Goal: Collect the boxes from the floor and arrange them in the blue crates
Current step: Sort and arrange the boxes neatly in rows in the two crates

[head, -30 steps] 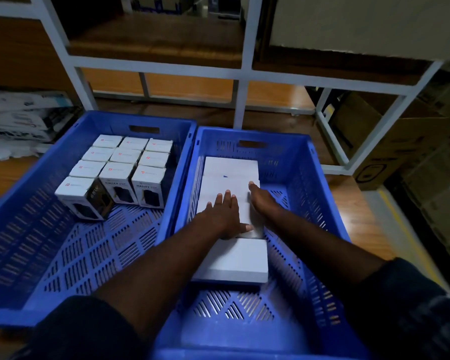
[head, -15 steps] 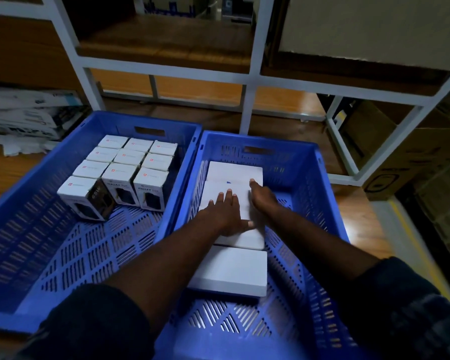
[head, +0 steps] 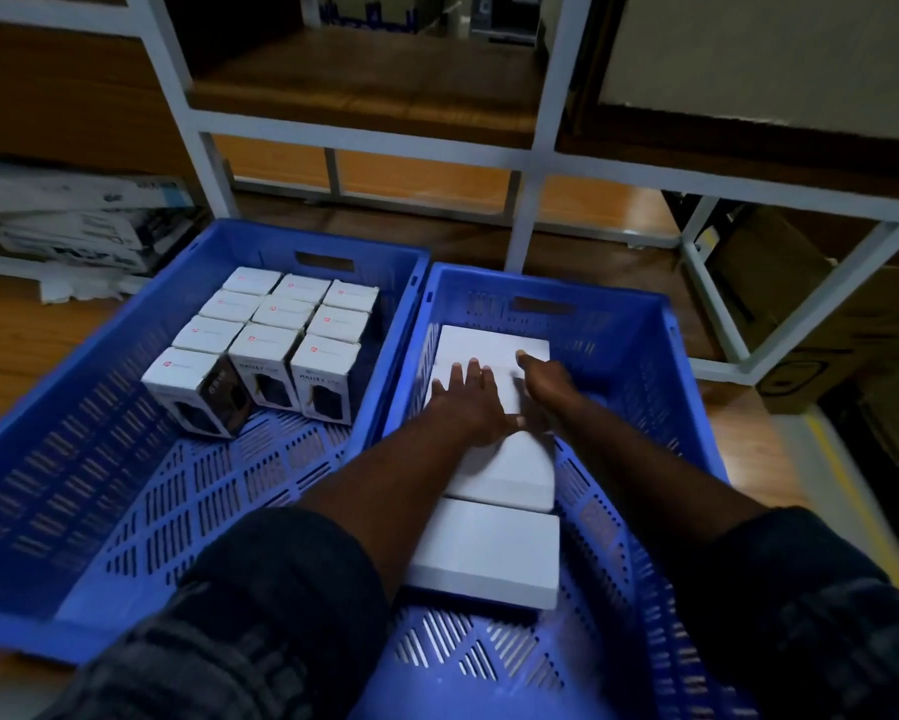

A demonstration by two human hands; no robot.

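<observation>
Both hands are down in the R blue crate [head: 639, 324], which sits touching the L blue crate [head: 99, 366] on the wood floor [head: 11, 335]. My L hand [head: 471, 402] lies flat, fingers straight and spread, pressing on top of a flat white box [head: 510, 470] in a row running front to back along the crate's left side. My R hand [head: 543, 381] rests on the same row's right edge, forefinger stretched fwd, clasping nothing I can see. Ahead of the fingertips is the far white box [head: 489, 343], close to the crate's end wall. Nearest me is another white box [head: 489, 553].

The L crate holds small upright boxes [head: 281, 350] packed 3 across at its far end, w/ the front one on the left turned askew. Behind the crates stands a white shelf frame [head: 528, 210], w/ printed cartons [head: 73, 226] at far left and a brown carton [head: 852, 324] at right.

Vs 0.5 s ago, both hands have slid a bit fwd toward the far box. The crates and small boxes lie as they did.
</observation>
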